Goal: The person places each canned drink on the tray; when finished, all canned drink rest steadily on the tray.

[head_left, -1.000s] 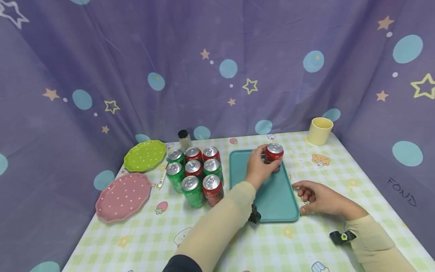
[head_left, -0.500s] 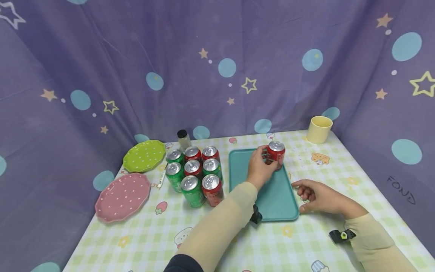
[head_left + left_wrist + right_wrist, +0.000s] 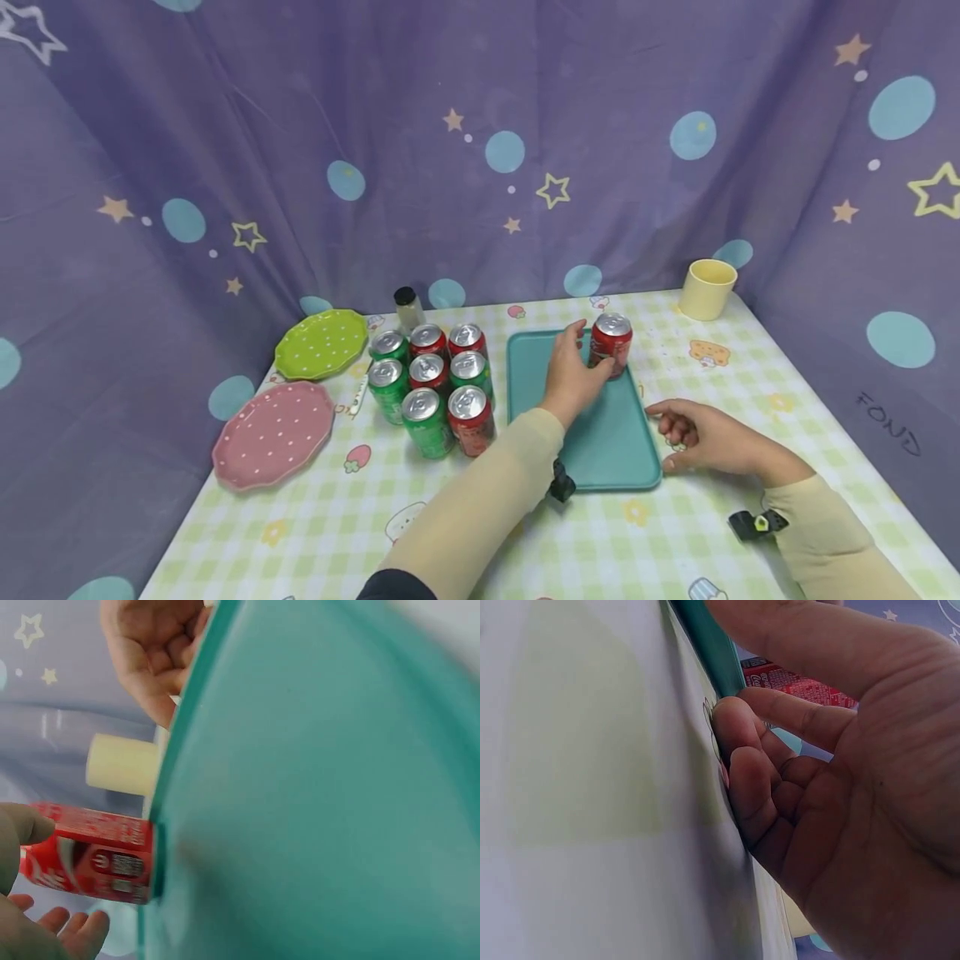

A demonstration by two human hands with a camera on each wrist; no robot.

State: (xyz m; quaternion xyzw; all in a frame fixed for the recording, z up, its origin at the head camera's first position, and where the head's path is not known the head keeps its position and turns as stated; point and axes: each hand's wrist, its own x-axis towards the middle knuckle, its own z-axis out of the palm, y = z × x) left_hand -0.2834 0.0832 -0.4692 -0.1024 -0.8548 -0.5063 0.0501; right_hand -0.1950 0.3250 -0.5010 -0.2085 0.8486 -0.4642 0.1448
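Red can [image 3: 612,337] is standing right of frame centre, my spread left hand [image 3: 572,375] flanking it; my relaxed right hand [image 3: 708,437] is resting beside the tray [image 3: 609,450].

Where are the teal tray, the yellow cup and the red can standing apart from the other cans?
Teal tray [image 3: 611,446]: head view, bare floor toward its near end.
Yellow cup [image 3: 707,297]: head view, outer side wall.
Red can [image 3: 99,855]: left wrist view, printed side.
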